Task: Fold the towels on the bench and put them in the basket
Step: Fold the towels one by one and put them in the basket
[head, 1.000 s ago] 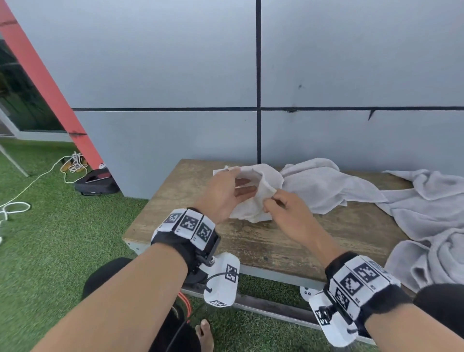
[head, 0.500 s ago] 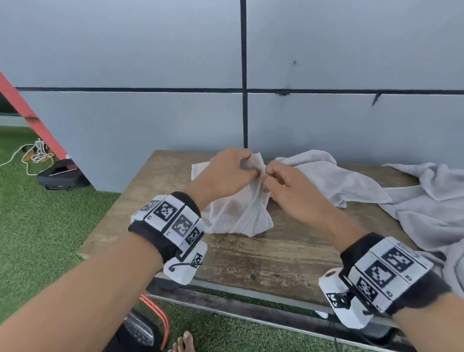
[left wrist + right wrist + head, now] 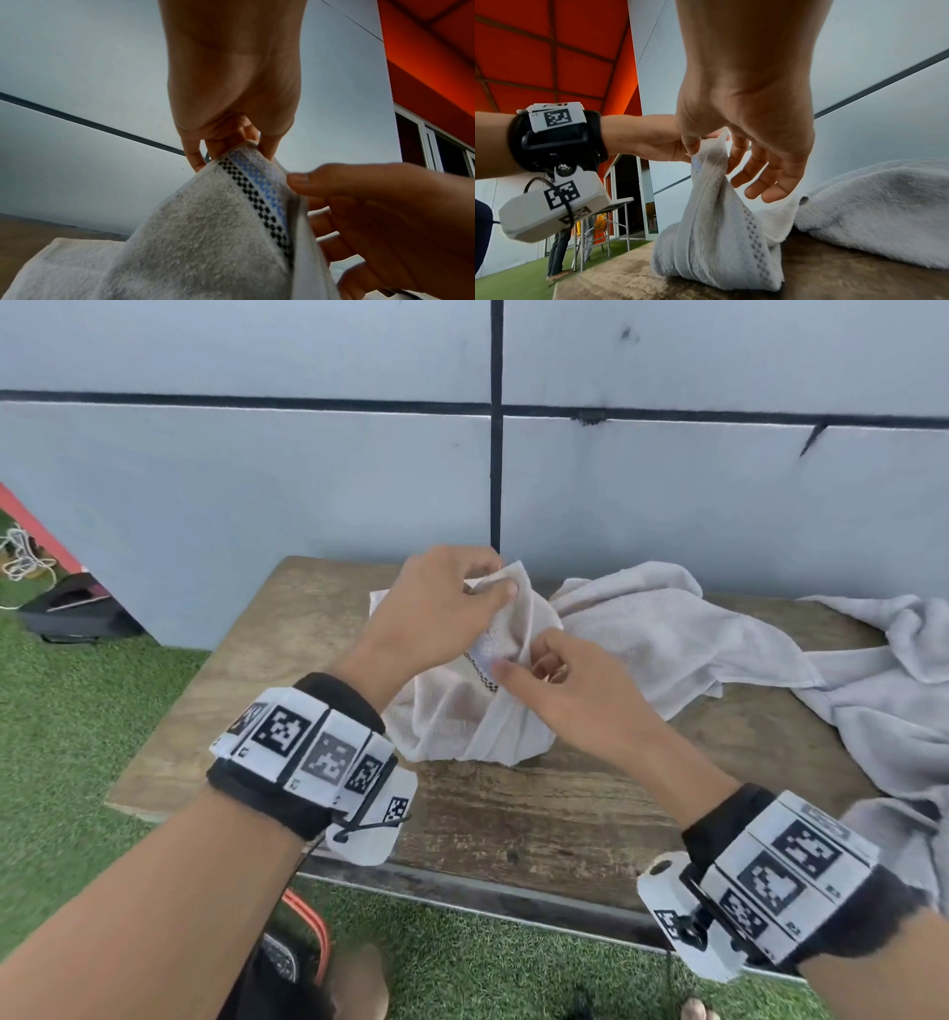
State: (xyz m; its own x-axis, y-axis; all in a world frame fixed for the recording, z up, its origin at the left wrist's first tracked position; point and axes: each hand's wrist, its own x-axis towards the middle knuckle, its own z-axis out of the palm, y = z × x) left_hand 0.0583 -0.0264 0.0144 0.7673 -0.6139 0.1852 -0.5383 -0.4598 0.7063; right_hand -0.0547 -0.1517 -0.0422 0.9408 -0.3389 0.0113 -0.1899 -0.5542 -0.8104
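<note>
Zero folded: no towel in any view is seen folded or stowed; progress is judged near the start.
Basket: not clearly identified in any view; an orange-edged object (image 3: 308,932) is seen low by the person's feet, but whether it is the basket cannot be told.
Towel in hand: a small white towel (image 3: 462,721) with a checkered border stripe is held up by one corner, its lower part bunched and resting on the wooden table (image 3: 539,814) near the left end.
Left hand grip: the left hand (image 3: 436,603) is closed in a pinch on the top corner of the small white towel, thumb against fingertips, confirmed in the left wrist view.
Right hand grip: the right hand (image 3: 560,690) is pinched on the hemmed edge just below the left hand, thumb and forefinger on the cloth; the other fingers are spread loose, as seen in the right wrist view.
Step judged: the edge is being traced to find the next corner so the cloth can be spread out.
Remaining pile: a larger grey towel (image 3: 667,634) is left crumpled just beside the lifted one, and more grey cloth (image 3: 898,701) is heaped at the right end of the table, with how many pieces unclear.
Left to do: spreading, folding, and stowing of every towel.
</note>
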